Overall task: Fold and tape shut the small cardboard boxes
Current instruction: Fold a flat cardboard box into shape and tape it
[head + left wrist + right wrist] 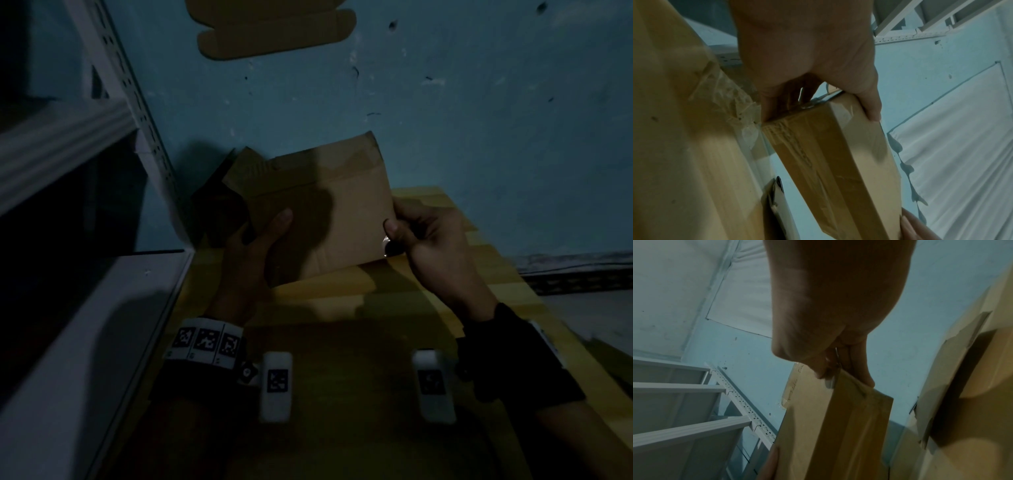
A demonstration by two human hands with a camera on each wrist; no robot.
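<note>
A flat brown cardboard box (329, 209) is held up above the wooden table (342, 342) between both hands. My left hand (260, 236) grips its left end, thumb on the near face. My right hand (421, 233) pinches its right edge, with a small shiny object (387, 245) tucked under the thumb. In the left wrist view clear tape runs along the box's narrow side (818, 154) under my left hand (818, 100). The right wrist view shows my right hand (844, 369) closed on the box's (838, 426) corner.
An unfolded cardboard blank (274, 31) lies flat at the top of the head view. More dark cardboard (222, 205) sits behind the box on the left. A white metal shelf rack (85, 137) stands at the left. A blue wall (479, 120) is behind.
</note>
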